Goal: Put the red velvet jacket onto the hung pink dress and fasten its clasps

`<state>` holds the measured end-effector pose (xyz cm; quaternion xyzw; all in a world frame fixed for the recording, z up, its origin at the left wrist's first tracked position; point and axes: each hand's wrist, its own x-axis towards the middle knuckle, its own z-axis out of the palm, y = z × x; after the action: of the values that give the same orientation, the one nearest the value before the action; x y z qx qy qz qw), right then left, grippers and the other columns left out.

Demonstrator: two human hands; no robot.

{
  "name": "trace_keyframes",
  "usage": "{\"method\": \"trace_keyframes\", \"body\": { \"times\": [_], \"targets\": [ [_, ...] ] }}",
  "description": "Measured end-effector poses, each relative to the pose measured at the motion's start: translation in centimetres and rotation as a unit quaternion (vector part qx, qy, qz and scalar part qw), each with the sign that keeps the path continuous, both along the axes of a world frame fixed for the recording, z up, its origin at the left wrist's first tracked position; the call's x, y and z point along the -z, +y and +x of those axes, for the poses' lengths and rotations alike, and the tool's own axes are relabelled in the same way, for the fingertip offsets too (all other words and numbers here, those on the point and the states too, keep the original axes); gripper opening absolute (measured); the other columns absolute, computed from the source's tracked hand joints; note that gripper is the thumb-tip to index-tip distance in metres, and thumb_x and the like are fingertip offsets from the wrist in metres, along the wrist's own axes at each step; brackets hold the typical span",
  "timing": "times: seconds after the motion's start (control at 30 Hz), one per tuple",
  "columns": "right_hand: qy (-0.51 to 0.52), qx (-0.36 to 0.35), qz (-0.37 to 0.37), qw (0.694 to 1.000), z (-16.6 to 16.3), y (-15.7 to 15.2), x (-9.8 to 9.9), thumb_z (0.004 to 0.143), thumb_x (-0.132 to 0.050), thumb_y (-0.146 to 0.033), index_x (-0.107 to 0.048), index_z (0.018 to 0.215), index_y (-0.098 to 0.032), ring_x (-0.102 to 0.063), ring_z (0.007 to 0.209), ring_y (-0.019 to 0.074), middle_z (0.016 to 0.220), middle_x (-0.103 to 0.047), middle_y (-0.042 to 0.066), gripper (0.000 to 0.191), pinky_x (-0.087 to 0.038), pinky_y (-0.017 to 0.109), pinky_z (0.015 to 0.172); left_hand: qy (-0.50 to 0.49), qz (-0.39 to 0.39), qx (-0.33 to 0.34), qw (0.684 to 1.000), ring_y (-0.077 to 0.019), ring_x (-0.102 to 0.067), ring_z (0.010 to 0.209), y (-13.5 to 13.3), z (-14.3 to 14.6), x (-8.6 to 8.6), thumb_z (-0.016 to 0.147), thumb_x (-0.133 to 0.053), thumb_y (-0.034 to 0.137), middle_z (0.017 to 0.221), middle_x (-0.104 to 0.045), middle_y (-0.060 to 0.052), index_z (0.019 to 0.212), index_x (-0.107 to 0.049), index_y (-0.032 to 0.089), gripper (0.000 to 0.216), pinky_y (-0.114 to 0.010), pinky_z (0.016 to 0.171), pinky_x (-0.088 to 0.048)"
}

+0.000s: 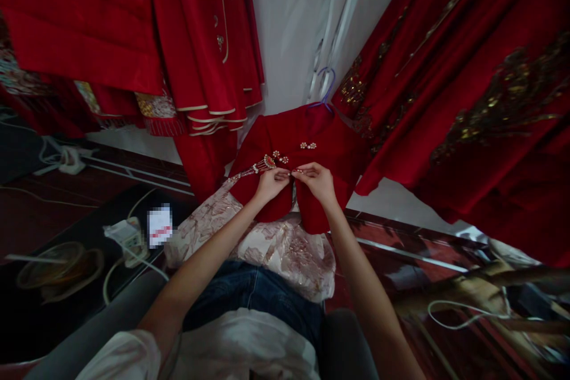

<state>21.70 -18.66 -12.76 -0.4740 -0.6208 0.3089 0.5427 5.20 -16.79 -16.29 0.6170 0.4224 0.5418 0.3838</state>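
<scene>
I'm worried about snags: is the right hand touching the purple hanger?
Apart. The head view shows red garment fabric between the right hand, at the front opening, and the purple hanger at the neckline.

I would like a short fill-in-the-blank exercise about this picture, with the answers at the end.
1. The left hand and right hand meet at the front of a garment coloured ____.
2. The beaded tassel ornament lies nearer to the ____ hand.
3. The pale patterned fabric lies ____ the garment.
4. The purple hook at the collar belongs to a ____.

Answers: red; left; under; hanger.
</scene>
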Motion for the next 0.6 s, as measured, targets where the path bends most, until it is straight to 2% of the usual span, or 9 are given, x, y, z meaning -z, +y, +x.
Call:
{"method": "trace_keyframes", "body": {
  "times": [0.27, 0.4, 0.6],
  "targets": [
    [-0.097, 0.024, 0.022, 0.995, -1.3, 0.3, 1.1, 0.077, -0.068, -0.03, -0.072, 0.087, -0.02, -0.07, 0.071, 0.0164, 0.083, -0.075, 0.004, 0.016, -0.055, 0.028, 0.07, -0.037, -0.014, 0.0, 0.999, -0.0122, -0.068, 0.069, 0.2, -0.3, -0.3, 0.068, -0.068, 0.005, 0.078, -0.074, -0.006, 0.082, -0.071, 0.012, 0.015, -0.028, 0.076, -0.056],
    [-0.143, 0.053, 0.067, 0.986, -2.0, -0.2, 0.9, 0.08, -0.063, -0.026, -0.072, 0.089, -0.018, -0.069, 0.073, 0.016, 0.087, -0.074, 0.006, 0.015, -0.056, 0.029, 0.072, -0.021, 0.001, -0.001, 1.0, -0.0145, -0.07, 0.071, 0.2, -0.3, 0.0, 0.071, -0.07, 0.013, 0.08, -0.075, -0.007, 0.08, -0.073, 0.012, 0.01, -0.031, 0.078, -0.057],
    [-0.153, 0.058, 0.088, 0.983, -2.2, -0.6, 1.2, 0.084, -0.058, -0.028, -0.073, 0.094, -0.018, -0.068, 0.076, 0.0165, 0.092, -0.07, 0.007, 0.02, -0.058, 0.03, 0.07, -0.019, 0.018, -0.007, 1.0, -0.0175, -0.071, 0.076, 0.5, -0.5, 0.7, 0.071, -0.069, 0.014, 0.085, -0.076, -0.008, 0.084, -0.074, 0.013, 0.014, -0.035, 0.081, -0.058]
  ]
}}
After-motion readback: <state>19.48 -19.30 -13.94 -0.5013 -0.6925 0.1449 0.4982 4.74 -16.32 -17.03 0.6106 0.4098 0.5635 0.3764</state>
